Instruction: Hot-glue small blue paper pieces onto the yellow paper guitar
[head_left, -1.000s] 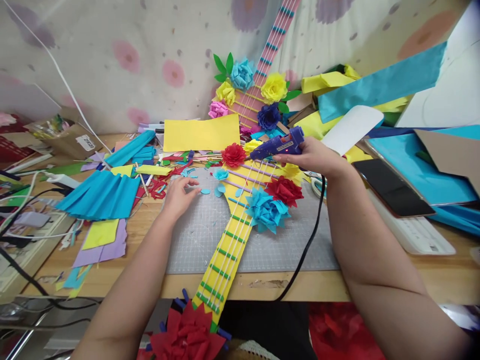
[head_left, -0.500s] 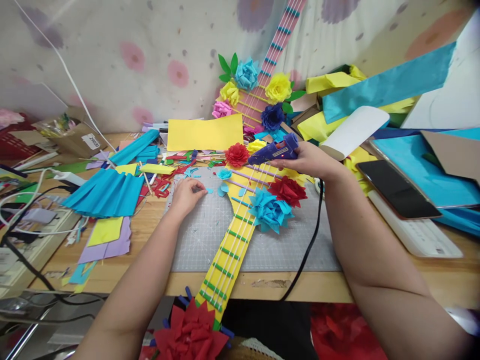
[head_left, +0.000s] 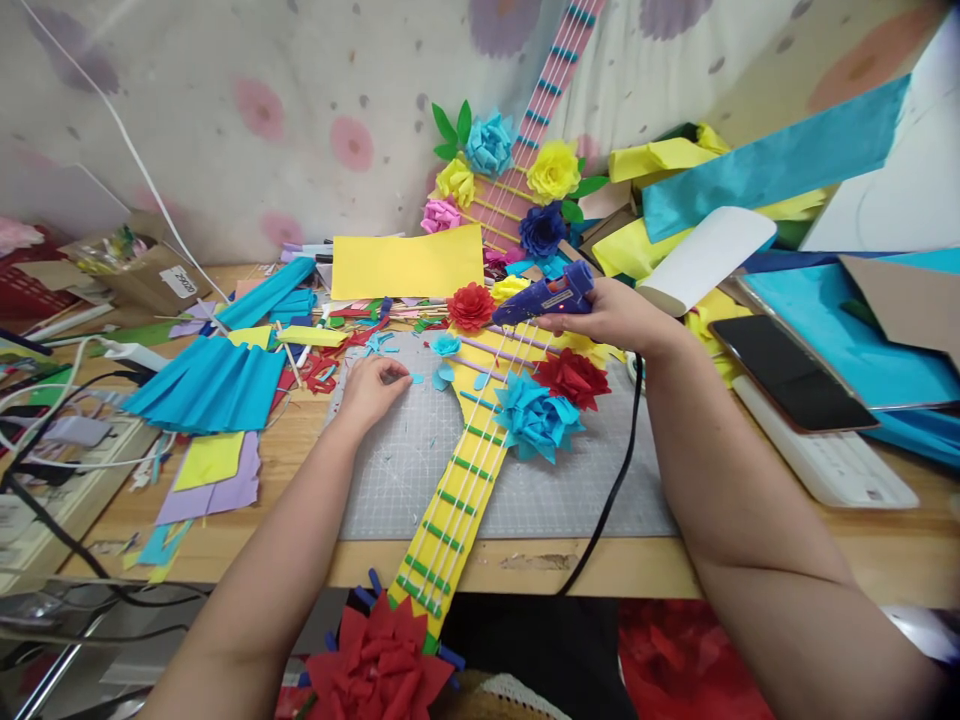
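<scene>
My right hand grips a blue glue gun, its nozzle pointing left above the body of a yellow paper guitar. Between thumb and forefinger, my left hand pinches a small light-blue paper petal just left of the guitar. Loose blue petals lie at the guitar's edge beside a small blue paper flower. On the guitar sit a large blue flower, a dark red flower and a red flower. A big red flower covers the neck's near end.
Under the guitar lies a grey cutting mat. The glue gun's black cord runs over the table's front edge. A pink paper guitar leans at the back. Blue crepe paper lies left; a phone rests right.
The whole view has shifted very slightly. Both hands keep nearly the same place, the glue gun and the petal still held.
</scene>
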